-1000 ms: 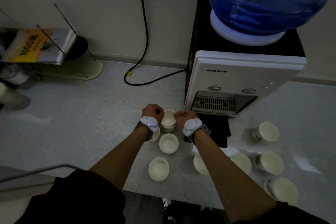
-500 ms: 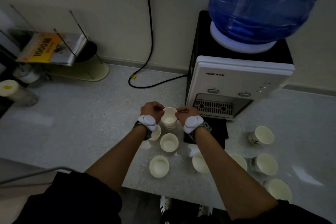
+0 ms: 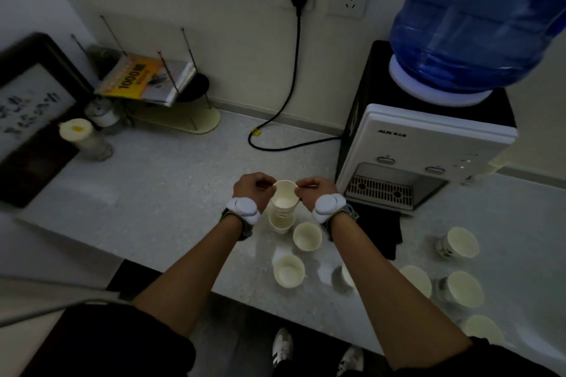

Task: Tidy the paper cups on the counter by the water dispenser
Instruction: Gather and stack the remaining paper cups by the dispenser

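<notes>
My left hand [image 3: 252, 190] and my right hand [image 3: 314, 191] pinch the rim of one white paper cup [image 3: 285, 199] from either side, holding it above the counter [image 3: 159, 193]. Directly under it stands another cup [image 3: 281, 222], partly hidden by the held one. Two more open cups stand close by, one [image 3: 307, 236] to the right and one [image 3: 288, 270] nearer the counter's front edge. Several further cups are scattered at the right, among them one [image 3: 458, 243] near the dispenser and one [image 3: 462, 288] in front of it.
The white water dispenser [image 3: 425, 150] with its blue bottle [image 3: 477, 15] stands at the right, a black cloth [image 3: 378, 229] under its drip tray. A black power cable [image 3: 291, 95] runs from the wall socket. A wire rack with a book [image 3: 147, 79] and a jar [image 3: 82, 138] sit at the left.
Both hands have lifted the cup a little, so the cup beneath it now shows. The camera has tilted up, revealing more of the wall and sockets.
</notes>
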Demonstrator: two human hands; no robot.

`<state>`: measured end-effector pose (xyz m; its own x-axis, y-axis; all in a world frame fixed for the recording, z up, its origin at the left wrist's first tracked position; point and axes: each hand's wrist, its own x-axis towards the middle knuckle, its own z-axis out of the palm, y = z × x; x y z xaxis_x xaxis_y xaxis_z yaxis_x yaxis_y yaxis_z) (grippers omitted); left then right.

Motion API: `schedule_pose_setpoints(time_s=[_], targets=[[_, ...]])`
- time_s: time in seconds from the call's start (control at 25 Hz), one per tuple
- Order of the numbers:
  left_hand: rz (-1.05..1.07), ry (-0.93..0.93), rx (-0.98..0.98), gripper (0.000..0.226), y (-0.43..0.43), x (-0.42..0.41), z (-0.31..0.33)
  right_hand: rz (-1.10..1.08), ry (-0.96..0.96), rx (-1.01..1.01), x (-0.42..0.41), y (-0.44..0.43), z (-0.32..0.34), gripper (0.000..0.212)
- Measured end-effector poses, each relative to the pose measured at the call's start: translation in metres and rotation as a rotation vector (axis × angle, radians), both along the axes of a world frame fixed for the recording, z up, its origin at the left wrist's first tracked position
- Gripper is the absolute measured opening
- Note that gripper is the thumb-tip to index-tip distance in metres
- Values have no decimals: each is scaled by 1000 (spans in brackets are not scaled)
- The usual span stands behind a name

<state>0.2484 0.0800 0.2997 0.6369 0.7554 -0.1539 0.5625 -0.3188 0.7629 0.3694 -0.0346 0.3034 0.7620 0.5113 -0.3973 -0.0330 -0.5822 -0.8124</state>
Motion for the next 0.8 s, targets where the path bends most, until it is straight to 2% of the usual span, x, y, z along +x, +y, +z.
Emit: schedule_pose_setpoints(time_s=[0.8], targets=[[52, 143, -125, 23, -6, -20, -54, 129, -19, -156, -7, 10, -55, 21]])
